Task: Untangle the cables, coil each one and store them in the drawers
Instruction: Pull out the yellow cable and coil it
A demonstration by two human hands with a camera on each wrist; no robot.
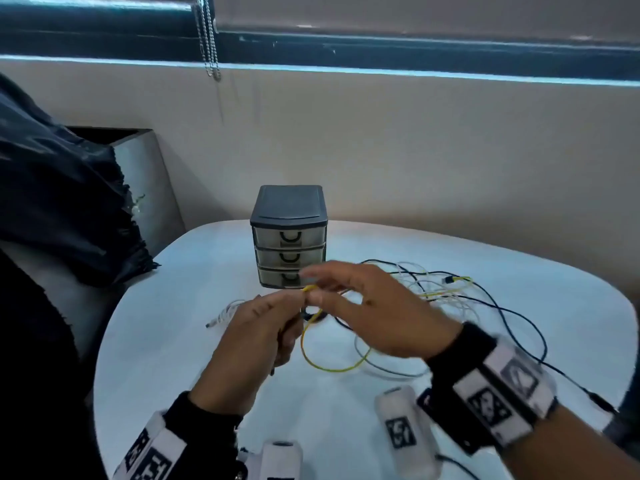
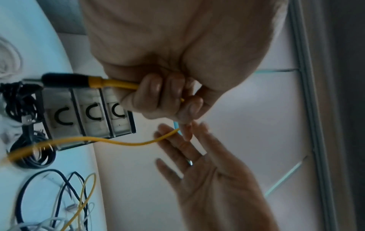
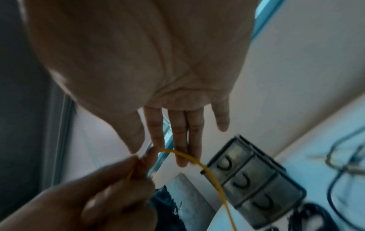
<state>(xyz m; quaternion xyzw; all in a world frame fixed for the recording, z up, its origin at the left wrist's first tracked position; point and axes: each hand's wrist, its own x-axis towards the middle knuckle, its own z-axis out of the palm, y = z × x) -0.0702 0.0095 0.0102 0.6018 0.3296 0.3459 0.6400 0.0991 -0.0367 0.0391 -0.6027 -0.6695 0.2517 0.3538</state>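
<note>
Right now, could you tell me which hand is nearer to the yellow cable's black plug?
Left. The left hand grips the yellow cable just behind its black plug; the right hand is open, farther along the cable.

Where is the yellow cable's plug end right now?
Left wrist view: the left hand grips the yellow cable behind its plug, above the drawer unit.

left hand gripping yellow cable, drawers blurred
</note>
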